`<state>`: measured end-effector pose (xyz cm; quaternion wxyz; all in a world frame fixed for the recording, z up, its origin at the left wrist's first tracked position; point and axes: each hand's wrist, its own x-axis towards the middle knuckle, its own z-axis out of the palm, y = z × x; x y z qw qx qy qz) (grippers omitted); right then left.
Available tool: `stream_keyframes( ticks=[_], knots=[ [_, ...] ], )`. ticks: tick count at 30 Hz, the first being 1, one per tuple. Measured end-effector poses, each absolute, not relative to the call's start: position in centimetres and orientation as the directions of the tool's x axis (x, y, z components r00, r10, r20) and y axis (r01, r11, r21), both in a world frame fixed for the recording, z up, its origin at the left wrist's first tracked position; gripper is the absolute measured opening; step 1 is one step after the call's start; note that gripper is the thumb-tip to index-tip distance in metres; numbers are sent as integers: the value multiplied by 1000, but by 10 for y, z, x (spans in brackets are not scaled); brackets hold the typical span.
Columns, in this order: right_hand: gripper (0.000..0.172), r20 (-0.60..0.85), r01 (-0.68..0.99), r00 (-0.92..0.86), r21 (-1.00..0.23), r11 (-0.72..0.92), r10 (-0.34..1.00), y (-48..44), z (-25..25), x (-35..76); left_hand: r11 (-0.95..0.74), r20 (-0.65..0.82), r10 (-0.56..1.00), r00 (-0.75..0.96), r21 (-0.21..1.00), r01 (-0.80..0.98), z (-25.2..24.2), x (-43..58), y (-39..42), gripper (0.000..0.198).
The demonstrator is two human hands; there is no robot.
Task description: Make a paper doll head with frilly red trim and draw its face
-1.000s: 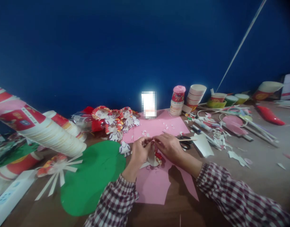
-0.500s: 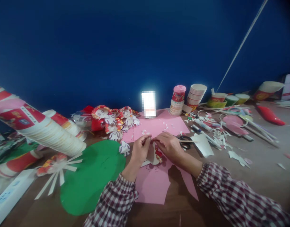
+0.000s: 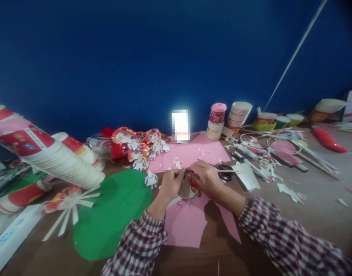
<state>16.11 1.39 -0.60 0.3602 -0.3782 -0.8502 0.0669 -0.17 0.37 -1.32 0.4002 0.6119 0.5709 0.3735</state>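
Observation:
My left hand (image 3: pixel 171 184) and my right hand (image 3: pixel 205 179) meet at the fingertips over the pink paper (image 3: pixel 184 228). Both are closed in a pinch, and whatever sits between the fingers is hidden or too small to name. Under them lies a pale paper piece with a red and yellow crinkled edge (image 3: pixel 194 186), partly covered by my fingers. A thin wooden stick (image 3: pixel 231 171) juts out to the right from behind my right hand; whether that hand grips it I cannot tell. Black-handled scissors (image 3: pixel 225 174) lie just beside that hand.
A green paper shape (image 3: pixel 115 218) lies left, near stacked paper cups (image 3: pixel 66 163). Paper animal cutouts (image 3: pixel 139 151) cluster at the back left. More cup stacks (image 3: pixel 239 117) stand behind. Paper scraps (image 3: pixel 269 166), markers (image 3: pixel 247 151) and a red pouch (image 3: pixel 328 140) spread across the right.
My fingertips have shifted slightly down and closer together. More white scraps show behind them. Everything else stays in place.

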Motion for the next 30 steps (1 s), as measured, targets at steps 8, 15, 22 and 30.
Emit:
stream_keyframes(
  ticks=[8,15,22,30],
  knots=[
    [15,565,594,-476,-359,720,674,14,-6,161,-42,13,998,69,899,437,-16,-5,6,48],
    [13,553,592,-482,-366,718,679,14,-6,161,-36,2,997,74,889,456,-14,-6,6,45],
    [12,555,592,-491,-352,725,671,13,-6,162,-46,12,997,79,894,446,-13,-6,4,41],
    [16,559,610,-492,-327,722,668,13,-5,161,-54,26,997,72,910,411,-11,-4,4,36]
  ],
)
